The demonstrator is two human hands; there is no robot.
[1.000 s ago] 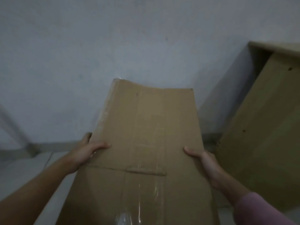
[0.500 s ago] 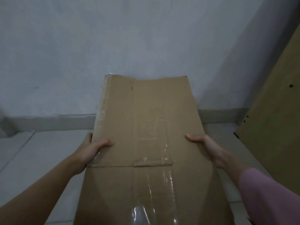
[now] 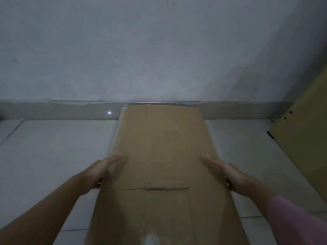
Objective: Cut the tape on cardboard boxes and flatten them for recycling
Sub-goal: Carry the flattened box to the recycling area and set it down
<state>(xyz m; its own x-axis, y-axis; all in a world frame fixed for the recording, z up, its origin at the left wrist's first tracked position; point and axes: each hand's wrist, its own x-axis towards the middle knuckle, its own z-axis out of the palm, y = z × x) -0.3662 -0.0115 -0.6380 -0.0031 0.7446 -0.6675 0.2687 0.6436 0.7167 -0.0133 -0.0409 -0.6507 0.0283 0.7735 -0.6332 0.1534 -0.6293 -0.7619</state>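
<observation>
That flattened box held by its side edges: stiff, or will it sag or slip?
The flattened cardboard box probably stays fairly stiff: it spans flat between the left hand and right hand. It may hinge at the fold crease. The glossy tape could be slippery.

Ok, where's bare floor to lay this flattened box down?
Bare tile lies left of the box, between the left hand and the skirting. Right is tighter: a narrower strip between the right hand and the leaning wooden panel.

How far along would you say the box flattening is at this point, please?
Done: this cardboard box already looks collapsed flat. In hand: the left hand and right hand hold its side edges above the tiled floor. Left: setting it down; no other boxes show here.
</observation>
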